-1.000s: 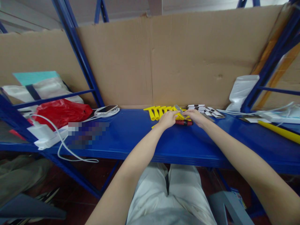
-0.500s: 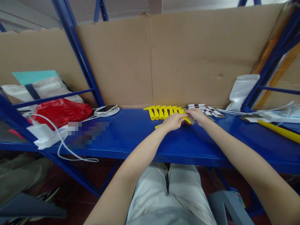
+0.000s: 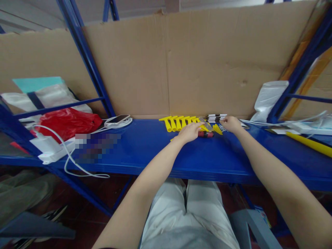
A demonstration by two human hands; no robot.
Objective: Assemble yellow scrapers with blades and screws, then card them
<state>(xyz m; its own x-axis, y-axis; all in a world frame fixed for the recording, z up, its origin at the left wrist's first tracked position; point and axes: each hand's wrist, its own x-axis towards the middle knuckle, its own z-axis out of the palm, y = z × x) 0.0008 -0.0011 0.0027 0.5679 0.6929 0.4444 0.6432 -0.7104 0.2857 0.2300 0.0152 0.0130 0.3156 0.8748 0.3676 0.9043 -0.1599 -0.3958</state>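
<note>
My left hand [image 3: 190,133] is closed around a yellow tool with a flat grey blade [image 3: 206,125] pointing away to the right. Just below its fingertips lies a dark red cylinder [image 3: 206,134]. My right hand [image 3: 232,123] has its fingers curled together over the black-and-white packets [image 3: 217,118]; what it grips, if anything, is too small to make out. Between the hands a small yellow piece [image 3: 217,129] rests on the blue shelf [image 3: 145,148]. To the left of my left hand stands a row of several yellow T-shaped handles [image 3: 169,125], partly hidden by it.
A cardboard panel [image 3: 166,69] closes off the back. On the left are a phone [image 3: 118,119] on a coiled white cable, a red bag [image 3: 68,124] and a white power strip [image 3: 53,152]. A white pouch [image 3: 269,100] and a long yellow object [image 3: 310,143] are on the right.
My right hand has moved right, away from my left hand, to the packets. The blade, the red cylinder and the small yellow piece now show more. My left hand has barely moved.
</note>
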